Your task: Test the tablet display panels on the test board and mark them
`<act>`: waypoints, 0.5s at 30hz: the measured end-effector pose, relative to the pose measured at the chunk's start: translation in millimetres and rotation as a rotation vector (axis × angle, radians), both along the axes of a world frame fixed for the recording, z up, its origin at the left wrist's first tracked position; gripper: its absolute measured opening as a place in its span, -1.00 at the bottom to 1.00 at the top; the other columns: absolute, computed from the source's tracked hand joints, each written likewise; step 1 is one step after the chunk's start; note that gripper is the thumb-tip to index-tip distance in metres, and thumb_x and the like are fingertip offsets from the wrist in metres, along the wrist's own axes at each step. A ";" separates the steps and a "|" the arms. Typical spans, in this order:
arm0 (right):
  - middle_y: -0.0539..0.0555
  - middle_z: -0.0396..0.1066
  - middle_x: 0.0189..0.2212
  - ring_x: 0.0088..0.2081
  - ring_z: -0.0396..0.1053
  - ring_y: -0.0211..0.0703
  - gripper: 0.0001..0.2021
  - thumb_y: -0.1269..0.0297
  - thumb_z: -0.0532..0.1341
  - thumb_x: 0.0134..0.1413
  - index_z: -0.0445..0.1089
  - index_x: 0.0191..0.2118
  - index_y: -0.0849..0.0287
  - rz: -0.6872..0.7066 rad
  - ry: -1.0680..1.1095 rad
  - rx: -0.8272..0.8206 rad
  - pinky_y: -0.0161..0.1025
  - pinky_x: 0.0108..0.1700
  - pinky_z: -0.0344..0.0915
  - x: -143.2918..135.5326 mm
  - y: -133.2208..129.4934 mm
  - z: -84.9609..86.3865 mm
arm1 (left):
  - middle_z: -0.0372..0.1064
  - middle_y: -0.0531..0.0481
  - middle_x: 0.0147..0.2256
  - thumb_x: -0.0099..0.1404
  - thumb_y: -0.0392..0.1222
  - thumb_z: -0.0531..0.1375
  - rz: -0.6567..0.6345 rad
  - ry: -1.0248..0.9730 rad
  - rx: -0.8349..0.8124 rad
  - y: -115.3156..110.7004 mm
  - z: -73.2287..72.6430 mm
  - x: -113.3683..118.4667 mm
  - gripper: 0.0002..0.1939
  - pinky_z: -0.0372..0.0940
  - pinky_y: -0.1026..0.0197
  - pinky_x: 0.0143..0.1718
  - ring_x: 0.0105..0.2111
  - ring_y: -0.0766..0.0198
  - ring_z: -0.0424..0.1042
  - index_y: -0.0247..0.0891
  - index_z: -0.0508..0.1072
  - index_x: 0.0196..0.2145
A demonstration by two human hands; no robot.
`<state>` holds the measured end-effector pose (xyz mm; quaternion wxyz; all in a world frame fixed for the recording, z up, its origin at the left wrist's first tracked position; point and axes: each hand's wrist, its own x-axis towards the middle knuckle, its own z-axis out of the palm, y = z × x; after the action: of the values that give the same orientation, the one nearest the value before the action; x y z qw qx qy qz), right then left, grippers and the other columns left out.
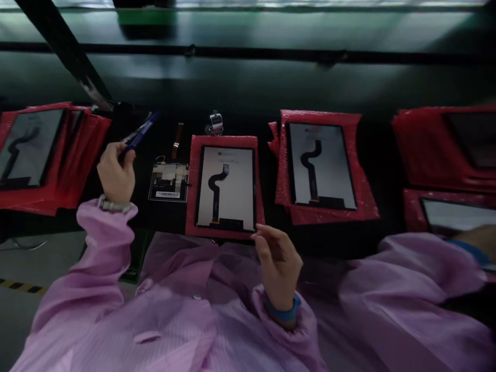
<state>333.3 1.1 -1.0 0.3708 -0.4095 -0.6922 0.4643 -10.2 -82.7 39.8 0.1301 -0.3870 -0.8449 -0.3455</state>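
In front of me a display panel (236, 188) with a black S-shaped flex cable (216, 199) lies on a red bubble-wrap sleeve (222, 140). My left hand (116, 173), raised left of it, is closed around a slim blue pen-like tool (140, 133) that points up and right; its exact kind is unclear. At the panel's lower right corner, my right hand (279, 261) has thumb and forefinger pinched together, touching the edge. Whatever sits between those fingertips is too small to make out. A small display module (169, 181) with an orange ribbon lies between the left hand and the panel.
More panels on red sleeves are stacked at left (33, 147) and right (321, 170). Behind the middle panel sits a small metal object (215, 124). A co-worker's pink sleeve (411, 279) is close on my right, beside further red sleeves (430, 150). A dark bar (62, 49) slants at upper left.
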 end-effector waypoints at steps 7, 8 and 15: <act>0.00 0.37 -0.50 -0.52 0.24 -0.30 -0.52 -0.21 0.12 0.30 0.49 -0.27 0.13 0.191 0.226 -0.291 -0.32 -0.49 0.18 -25.7 -21.1 4.0 | 0.56 -0.08 -0.24 0.56 -0.04 0.00 -0.849 -0.462 -0.138 -23.4 -23.9 180.1 -0.66 0.43 0.23 -0.20 -0.25 0.23 0.54 -0.25 0.51 -0.10; 0.00 0.33 -0.54 -0.54 0.22 -0.31 -0.50 -0.17 0.09 0.34 0.43 -0.41 0.15 0.126 0.207 -0.298 -0.33 -0.51 0.16 -28.0 -24.7 4.1 | 0.55 -0.10 -0.24 0.56 -0.05 -0.01 -0.884 -0.576 -0.156 -25.6 -27.1 190.6 -0.66 0.41 0.21 -0.21 -0.26 0.21 0.53 -0.26 0.51 -0.08; 0.02 0.21 -0.61 -0.57 0.26 -0.24 -0.44 -0.06 -0.18 0.44 0.26 -0.51 0.09 -0.058 -0.077 -0.066 -0.25 -0.50 0.26 -15.1 -16.9 10.1 | 0.29 0.04 -0.47 0.45 0.21 0.11 -1.029 -1.404 -0.351 -35.7 -11.4 173.0 -0.53 0.12 0.30 -0.47 -0.49 0.35 0.19 -0.30 0.50 -0.25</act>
<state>318.2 -15.7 9.2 0.3436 -0.4588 -0.6782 0.4599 162.8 -118.5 28.4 -0.6508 -0.4320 -0.4921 -0.3843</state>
